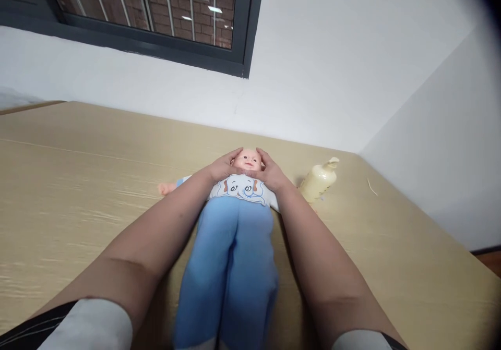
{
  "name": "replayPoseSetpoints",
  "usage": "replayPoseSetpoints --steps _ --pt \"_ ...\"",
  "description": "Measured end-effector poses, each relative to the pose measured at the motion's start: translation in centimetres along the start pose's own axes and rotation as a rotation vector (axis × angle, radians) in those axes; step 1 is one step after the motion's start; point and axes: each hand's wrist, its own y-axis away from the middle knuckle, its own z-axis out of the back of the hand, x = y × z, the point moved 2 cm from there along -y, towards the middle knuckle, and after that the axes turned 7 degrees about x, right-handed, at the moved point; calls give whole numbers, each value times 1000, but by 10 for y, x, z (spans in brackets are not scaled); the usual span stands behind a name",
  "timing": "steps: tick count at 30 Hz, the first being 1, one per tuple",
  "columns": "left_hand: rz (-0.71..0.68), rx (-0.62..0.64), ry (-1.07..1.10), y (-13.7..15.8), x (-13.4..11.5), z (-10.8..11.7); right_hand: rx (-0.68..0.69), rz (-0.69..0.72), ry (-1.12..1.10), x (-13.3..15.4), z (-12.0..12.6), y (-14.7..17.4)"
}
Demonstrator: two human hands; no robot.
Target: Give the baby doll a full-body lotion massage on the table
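Baby doll (238,219) in blue trousers, flat on its back mid-table (78,183), head away. Left hand (221,168) and right hand (272,172) cupped against the head's two sides, fingers curved around it. Cream pump bottle (319,180) lying just right.

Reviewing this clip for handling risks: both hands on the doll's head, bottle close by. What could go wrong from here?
1. The cream bottle lies on its side close to the right hand; a sideways move of that forearm might knock it into a roll across the table.
2. The left hand and right hand cup only the head of the doll; lifting from there would likely leave the soft blue body dangling.
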Motion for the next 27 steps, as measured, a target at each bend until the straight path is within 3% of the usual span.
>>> replayPoseSetpoints --steps 11,15,24,27 --pt "-22 -136 -141 8 3 3 -40 27 47 2 0 -1" --pt "-24 -121 -137 9 -1 2 -43 58 18 2 2 -2" --pt "42 -49 207 9 0 5 163 -4 -358 -2 6 2" --pt "58 -36 320 12 -2 3 192 8 -378 1 5 5"
